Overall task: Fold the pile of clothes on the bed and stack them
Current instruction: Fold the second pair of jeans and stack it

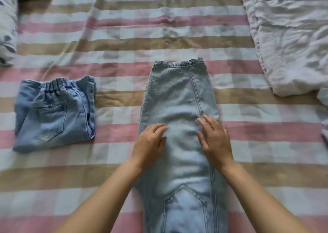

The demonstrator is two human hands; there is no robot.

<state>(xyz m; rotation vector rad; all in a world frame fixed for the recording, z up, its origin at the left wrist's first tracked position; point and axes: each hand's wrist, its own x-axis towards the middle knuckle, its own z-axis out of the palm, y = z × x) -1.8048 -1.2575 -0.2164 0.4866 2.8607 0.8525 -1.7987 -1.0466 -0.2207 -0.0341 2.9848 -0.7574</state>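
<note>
A pair of light blue jeans (179,97) lies lengthwise on the bed, folded leg over leg, with the cuffs at the far end and the wider part running off the bottom of the view. My left hand (150,144) rests flat on the denim near its left edge. My right hand (214,138) lies flat near the right seam. Both hands have straight, slightly spread fingers and press on the cloth. A second pair of jeans (55,113), a darker blue, sits folded into a square at the left, elastic waistband on top.
The bed sheet (124,37) is checked in pink, tan and white. A crumpled white quilt (291,37) fills the right side. A white pillow with a blue print (7,25) lies at the far left edge.
</note>
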